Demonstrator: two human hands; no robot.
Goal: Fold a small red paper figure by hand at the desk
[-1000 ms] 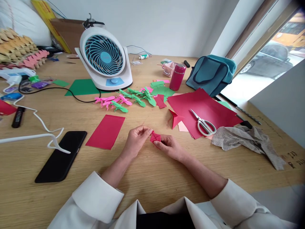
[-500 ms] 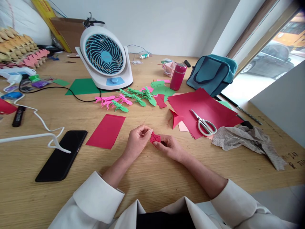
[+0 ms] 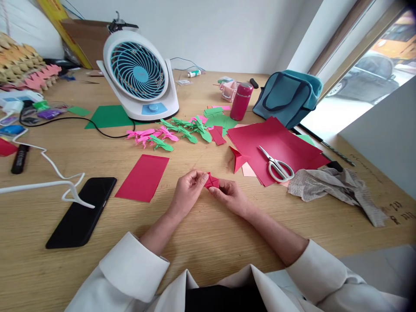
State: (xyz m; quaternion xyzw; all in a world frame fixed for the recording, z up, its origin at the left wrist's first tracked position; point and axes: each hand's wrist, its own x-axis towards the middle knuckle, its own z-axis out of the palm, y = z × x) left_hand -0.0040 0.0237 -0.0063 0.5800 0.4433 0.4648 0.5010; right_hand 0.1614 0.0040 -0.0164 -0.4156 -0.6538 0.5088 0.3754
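Between my hands, just above the table, is a small folded red paper (image 3: 212, 181) with crossing creases on its face. My left hand (image 3: 190, 189) pinches its left corner between thumb and forefinger. On the other side, my right hand (image 3: 231, 197) grips the right edge, thumb on top and fingers partly hidden behind. A red paper rectangle (image 3: 143, 177) lies to the left of my hands. Beyond them to the right sits a folded red paper piece (image 3: 238, 159), beside a stack of red sheets (image 3: 299, 145) with white-handled scissors (image 3: 277, 165) on it.
Pink and green folded paper figures (image 3: 182, 130) lie in front of a white fan (image 3: 139, 73). A black phone (image 3: 82, 212) is at left under a white stand arm. At right are a red flask (image 3: 241, 102), a teal bag (image 3: 287, 99) and a crumpled cloth (image 3: 331, 190).
Both hands stay on the folded red paper, and the left fingertips have shifted slightly along its upper edge. The whole view has tilted a little.
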